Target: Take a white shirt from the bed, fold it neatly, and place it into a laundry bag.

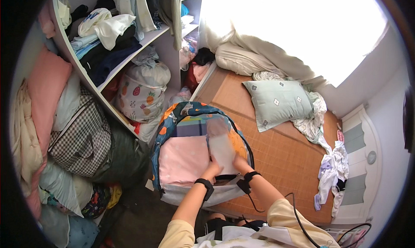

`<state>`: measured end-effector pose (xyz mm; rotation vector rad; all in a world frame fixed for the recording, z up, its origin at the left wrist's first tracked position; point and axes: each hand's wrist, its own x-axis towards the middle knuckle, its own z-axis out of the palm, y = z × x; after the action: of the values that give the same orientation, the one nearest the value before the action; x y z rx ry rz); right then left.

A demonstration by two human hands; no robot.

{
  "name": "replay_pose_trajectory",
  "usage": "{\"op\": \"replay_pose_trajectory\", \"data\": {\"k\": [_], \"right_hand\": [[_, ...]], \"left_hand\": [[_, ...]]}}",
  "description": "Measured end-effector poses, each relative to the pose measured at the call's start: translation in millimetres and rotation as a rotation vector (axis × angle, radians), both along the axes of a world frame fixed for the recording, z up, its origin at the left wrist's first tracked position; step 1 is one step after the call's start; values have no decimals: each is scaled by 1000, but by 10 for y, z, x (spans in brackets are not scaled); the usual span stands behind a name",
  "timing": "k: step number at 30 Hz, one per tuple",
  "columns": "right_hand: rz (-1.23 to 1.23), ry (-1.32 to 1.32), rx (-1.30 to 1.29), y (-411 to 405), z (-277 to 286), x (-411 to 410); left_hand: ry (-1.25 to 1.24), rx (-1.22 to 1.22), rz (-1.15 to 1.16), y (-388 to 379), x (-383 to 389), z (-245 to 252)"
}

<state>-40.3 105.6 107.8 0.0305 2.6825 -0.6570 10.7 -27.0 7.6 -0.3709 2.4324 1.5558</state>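
Note:
A blue patterned fabric storage bag (pixel 156 162) stands unzipped before me, its top flap folded back. Inside lie a folded pink cloth (pixel 184 157) on the left, a blue folded item (pixel 191 130) behind it and an orange patterned piece (pixel 238 142) at the right. My left hand (pixel 214 168) and my right hand (pixel 240 162) are on either side of a light grey, blurred folded item (pixel 222 150) in the bag's right part. Both hands appear to grip it by its near edges. Their fingertips are partly hidden.
A bed with a brown woven mat (pixel 285 163) carries a green pillow (pixel 278 102) and crumpled clothes (pixel 334 173). An open wardrobe shelf (pixel 136 56) holds clothes, above a fruit-print bag (pixel 141 98). At left a houndstooth bag (pixel 82 139) lies among piled bedding.

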Motion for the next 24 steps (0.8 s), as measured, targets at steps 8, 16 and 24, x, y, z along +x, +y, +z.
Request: {"op": "replay_pose_trajectory", "data": {"k": [8,16,24], "right_hand": [[380,-501,571,129,-281,30],[465,-412,564,571,-912,-4],[841,-403,556,120,-497,200]], "left_hand": [[-506,-75,-468,130,65,672],[-518,174,-536,203,-41,318],[-412,-39,-659,-88,258,-54]]}}
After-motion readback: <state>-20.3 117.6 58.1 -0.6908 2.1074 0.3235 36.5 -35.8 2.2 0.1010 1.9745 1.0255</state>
